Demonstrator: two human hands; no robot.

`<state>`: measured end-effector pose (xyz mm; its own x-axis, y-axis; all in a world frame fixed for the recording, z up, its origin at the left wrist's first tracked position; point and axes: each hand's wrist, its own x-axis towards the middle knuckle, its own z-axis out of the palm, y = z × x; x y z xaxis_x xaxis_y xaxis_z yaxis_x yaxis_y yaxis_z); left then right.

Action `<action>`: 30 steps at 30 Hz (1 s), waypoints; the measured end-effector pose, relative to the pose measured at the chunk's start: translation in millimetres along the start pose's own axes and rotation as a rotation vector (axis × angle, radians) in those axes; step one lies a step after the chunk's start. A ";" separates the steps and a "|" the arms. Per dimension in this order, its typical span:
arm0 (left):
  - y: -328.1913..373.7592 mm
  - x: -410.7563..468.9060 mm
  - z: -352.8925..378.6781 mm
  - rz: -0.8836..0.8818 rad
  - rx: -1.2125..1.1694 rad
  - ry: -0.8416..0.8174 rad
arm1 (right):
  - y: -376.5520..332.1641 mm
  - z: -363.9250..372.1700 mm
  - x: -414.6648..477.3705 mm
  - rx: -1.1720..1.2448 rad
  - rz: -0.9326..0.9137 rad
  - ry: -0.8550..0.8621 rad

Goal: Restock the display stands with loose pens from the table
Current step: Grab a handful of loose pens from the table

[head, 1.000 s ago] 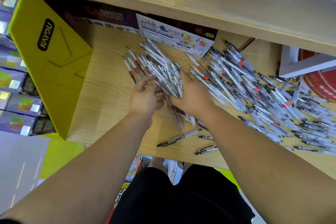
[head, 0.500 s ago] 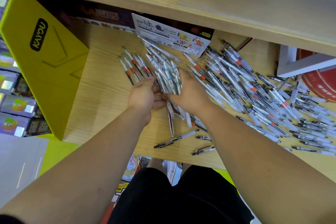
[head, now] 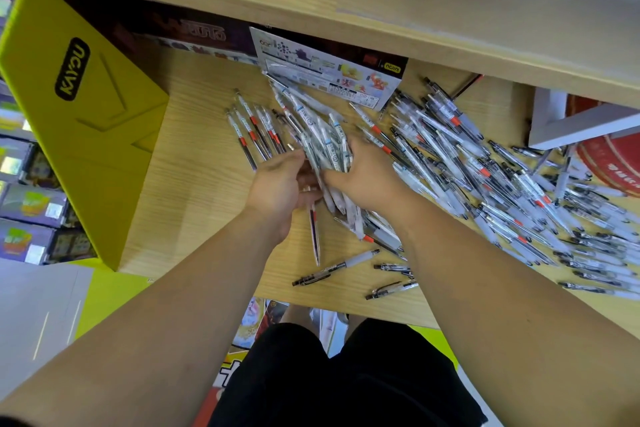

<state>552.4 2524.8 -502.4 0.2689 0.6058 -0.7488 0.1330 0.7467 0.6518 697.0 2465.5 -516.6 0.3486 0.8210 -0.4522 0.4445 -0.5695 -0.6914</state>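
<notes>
- Grip: left hand and right hand, fingers of both curled round one bundle of pens, right of the yellow box.
- Bundle fans out over the table (a single pen juts out beneath the left hand).
- Remainder: loose pens scattered farther right of the box.
</notes>
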 end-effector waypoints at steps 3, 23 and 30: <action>-1.2 1.7 1.6 0.032 0.006 0.060 | -1.1 -2.0 -2.0 0.036 0.014 -0.024; 1.6 4.0 21.1 0.089 0.056 0.079 | 6.9 -23.6 -8.1 0.484 0.225 -0.104; -3.1 -2.2 20.6 0.063 0.011 0.103 | -2.4 -19.3 -17.2 0.496 0.220 -0.097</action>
<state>571.0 2515.5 -500.3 0.1779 0.6766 -0.7145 0.1295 0.7037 0.6986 705.9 2452.0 -496.3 0.3014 0.6980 -0.6496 -0.0810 -0.6601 -0.7468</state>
